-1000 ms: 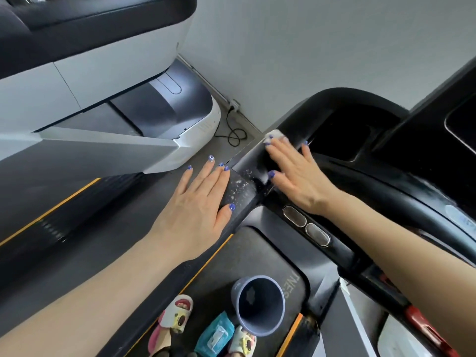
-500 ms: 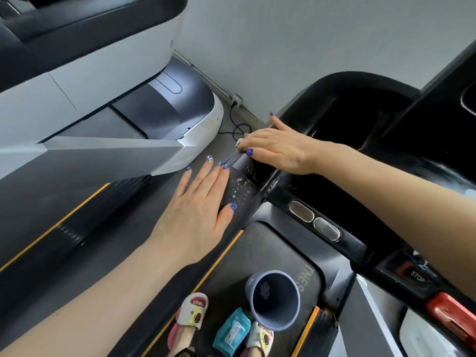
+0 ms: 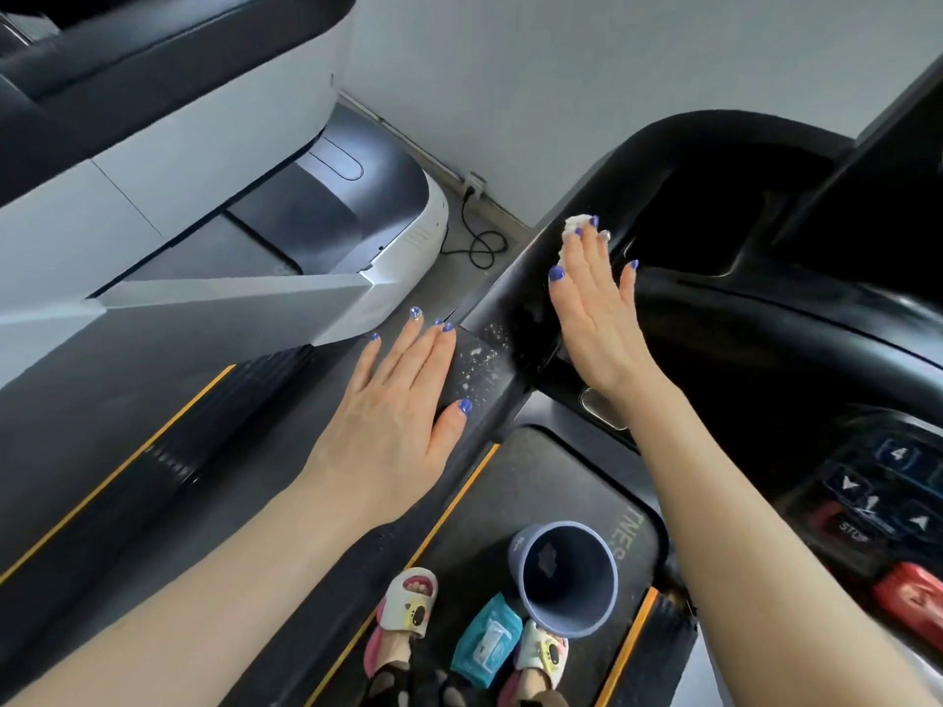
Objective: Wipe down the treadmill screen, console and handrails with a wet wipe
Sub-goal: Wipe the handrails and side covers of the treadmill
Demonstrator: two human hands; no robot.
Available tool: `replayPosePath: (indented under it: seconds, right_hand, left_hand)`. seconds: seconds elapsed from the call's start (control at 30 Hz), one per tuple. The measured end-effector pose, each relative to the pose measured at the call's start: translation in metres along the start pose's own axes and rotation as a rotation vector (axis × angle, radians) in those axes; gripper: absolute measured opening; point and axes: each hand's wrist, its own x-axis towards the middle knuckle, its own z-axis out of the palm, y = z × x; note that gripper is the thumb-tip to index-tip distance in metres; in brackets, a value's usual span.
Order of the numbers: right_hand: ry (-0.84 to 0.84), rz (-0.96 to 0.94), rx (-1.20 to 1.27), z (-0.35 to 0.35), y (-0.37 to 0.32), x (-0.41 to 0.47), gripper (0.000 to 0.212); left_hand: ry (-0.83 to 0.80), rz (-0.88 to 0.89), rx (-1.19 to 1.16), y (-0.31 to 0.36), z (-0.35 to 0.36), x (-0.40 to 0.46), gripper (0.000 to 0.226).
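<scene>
Right hand (image 3: pixel 594 308), turned straight since half a second ago, is pressing the wet wipe (image 3: pixel 574 228) flat-fingered along the treadmill's left handrail (image 3: pixel 502 318). Left hand (image 3: pixel 403 410) is staying spread flat on the handrail's near end.

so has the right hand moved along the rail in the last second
Yes. The right hand pressing the wet wipe slid up the handrail, away from the white specks.

Right hand: right hand (image 3: pixel 594 313) is pressing a white wet wipe (image 3: pixel 572 232) flat against the black handrail (image 3: pixel 515 293).
Left hand: left hand (image 3: pixel 393 415) is resting flat, fingers straight, on the handrail below the wet wipe.
Specks: white specks (image 3: pixel 482 362) are lying on the handrail between both hands.
</scene>
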Motion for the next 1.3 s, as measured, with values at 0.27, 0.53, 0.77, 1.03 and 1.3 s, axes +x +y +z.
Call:
replayPosePath:
  seconds: [0.27,0.53,0.77,1.03,1.3]
  right_hand:
    - [-0.054,0.264,0.454,0.002,-0.005,-0.024,0.071]
    - [-0.072,0.124,0.073,0.035,-0.003,-0.061,0.091]
    - [-0.079,0.038,0.152,0.058,-0.021,-0.102,0.086]
    - [0.03,-0.191,0.127,0.048,-0.034,-0.094,0.075]
    - [-0.219,-0.411,-0.256,-0.002,-0.014,-0.06,0.071]
  left_hand:
    - [-0.032,-0.004,0.022,-0.001,0.0,0.001,0.071]
    - [-0.007,0.014,0.08,-0.001,0.002,0.001,0.068]
    - [0.004,0.016,0.081,0.0,0.002,0.001,0.069]
    - [0.006,0.008,0.081,0.002,0.0,0.0,0.07]
    - [0.024,0.004,0.057,0.003,-0.001,0.0,0.071]
